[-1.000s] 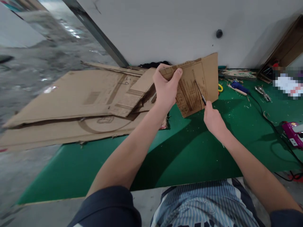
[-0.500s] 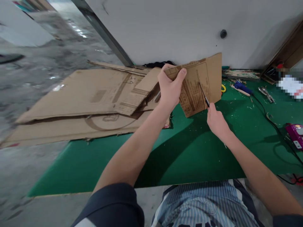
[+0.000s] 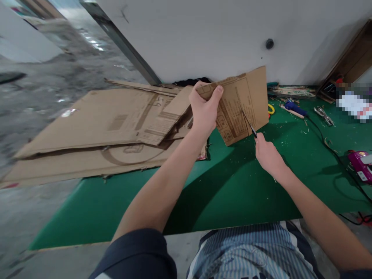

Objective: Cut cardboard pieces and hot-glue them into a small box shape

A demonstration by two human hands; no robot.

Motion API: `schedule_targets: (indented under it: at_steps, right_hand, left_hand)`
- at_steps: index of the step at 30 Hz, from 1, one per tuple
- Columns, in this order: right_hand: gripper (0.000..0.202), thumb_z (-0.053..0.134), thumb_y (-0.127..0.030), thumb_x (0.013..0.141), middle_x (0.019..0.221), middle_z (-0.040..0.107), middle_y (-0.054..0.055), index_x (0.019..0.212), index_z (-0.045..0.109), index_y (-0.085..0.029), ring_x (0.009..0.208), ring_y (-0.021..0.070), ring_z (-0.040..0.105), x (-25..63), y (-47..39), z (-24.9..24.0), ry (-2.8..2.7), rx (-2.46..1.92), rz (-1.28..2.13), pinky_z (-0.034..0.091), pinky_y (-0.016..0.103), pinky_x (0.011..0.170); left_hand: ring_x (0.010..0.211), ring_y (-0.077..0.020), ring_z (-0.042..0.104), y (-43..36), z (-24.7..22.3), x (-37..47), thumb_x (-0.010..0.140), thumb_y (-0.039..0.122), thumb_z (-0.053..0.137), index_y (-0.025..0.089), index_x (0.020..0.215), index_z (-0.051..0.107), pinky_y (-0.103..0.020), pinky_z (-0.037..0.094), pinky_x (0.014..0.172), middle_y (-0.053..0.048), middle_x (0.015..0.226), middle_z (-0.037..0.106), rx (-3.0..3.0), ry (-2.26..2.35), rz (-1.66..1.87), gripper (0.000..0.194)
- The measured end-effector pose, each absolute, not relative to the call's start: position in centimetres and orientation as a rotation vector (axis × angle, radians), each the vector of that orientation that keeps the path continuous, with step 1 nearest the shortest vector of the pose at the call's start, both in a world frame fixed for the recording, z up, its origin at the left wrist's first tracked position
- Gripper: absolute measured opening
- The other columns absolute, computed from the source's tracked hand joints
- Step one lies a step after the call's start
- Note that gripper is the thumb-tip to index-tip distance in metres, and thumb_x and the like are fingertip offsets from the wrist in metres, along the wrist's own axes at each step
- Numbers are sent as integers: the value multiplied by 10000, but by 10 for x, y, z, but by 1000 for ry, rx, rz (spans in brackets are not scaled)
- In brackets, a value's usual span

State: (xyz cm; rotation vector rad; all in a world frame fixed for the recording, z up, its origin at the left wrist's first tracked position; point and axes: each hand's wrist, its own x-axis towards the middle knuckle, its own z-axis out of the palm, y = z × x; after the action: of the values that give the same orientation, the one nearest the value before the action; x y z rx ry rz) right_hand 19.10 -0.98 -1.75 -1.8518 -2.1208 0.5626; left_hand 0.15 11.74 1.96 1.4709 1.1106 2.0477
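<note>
My left hand (image 3: 205, 108) is closed on the upper left edge of a printed cardboard piece (image 3: 257, 93), thumb on the near face. The piece is held tilted up above the green table (image 3: 232, 193). In my right hand (image 3: 269, 155), closed round a dark handle, is a slim-bladed knife (image 3: 252, 131). Its thin blade lies against the lower middle of the printed face, pointing up and left. A dark line beside the blade runs down to the lower edge; whether it is a cut or a shadow I cannot tell. The handle is mostly hidden by my fingers.
Large flattened cardboard sheets (image 3: 87, 120) overhang the table's left end. To the right lie a yellow handle loop (image 3: 271, 109), a blue-handled tool (image 3: 293, 106) with a cable, pliers-like metal tool (image 3: 323, 115) and a purple power strip (image 3: 360, 164). A white panel (image 3: 203, 35) stands behind.
The view has shifted slightly. My right hand and the knife have moved a little down the cardboard toward its lower edge. My left hand keeps its hold.
</note>
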Motion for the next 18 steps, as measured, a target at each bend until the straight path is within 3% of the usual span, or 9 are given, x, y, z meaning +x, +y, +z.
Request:
schedule_targets:
  at_steps: [4,9,11,14,16,18]
  right_hand:
    - [288,214,-311,1033,631,526,20,1093,465,-182,443,127,380,208,-31,-14,-2117,-1881,619,213,251,455]
    - [307,259,-405,1029,586,447,-37,1077,482,-199,425,121,389,227,-36,11,-1866,-1691,667,243,251,438]
    - [326,247,-419,1033,644,489,-18,1083,489,-207,477,129,439,226,-19,23,-1800,-1556,613,317,257,470]
    - [368,247,-441,1035,944,599,87,1108,529,-216,838,189,602,221,24,35,-1785,-1397,340,475,330,732]
    - [442,195,-468,1035,1166,556,142,1153,546,-225,1097,241,563,220,54,38,-1757,-1380,104,465,417,898]
    - [491,149,-484,1034,1257,517,153,1206,535,-234,1238,270,488,219,77,39,-1723,-1367,-30,419,487,992]
  left_hand:
    - [669,-152,504,121,17,0,651,684,765,237,724,467,-299,446,617,26,661,448,1422,1096,2061,543]
    - [673,-153,515,113,21,1,680,656,763,228,719,482,-297,449,617,24,655,436,1479,1111,2046,514]
    - [664,-152,515,104,25,3,708,627,760,224,718,489,-297,447,615,24,646,417,1550,1105,2014,486]
    - [652,-152,518,91,32,7,723,592,769,224,732,506,-296,446,600,21,641,415,1623,1073,1913,453]
    - [663,-157,530,86,36,9,706,583,787,225,736,509,-296,450,594,14,653,427,1631,1046,1847,455]
    - [684,-164,542,83,38,10,689,588,798,225,732,498,-297,458,596,9,669,424,1605,1011,1809,473]
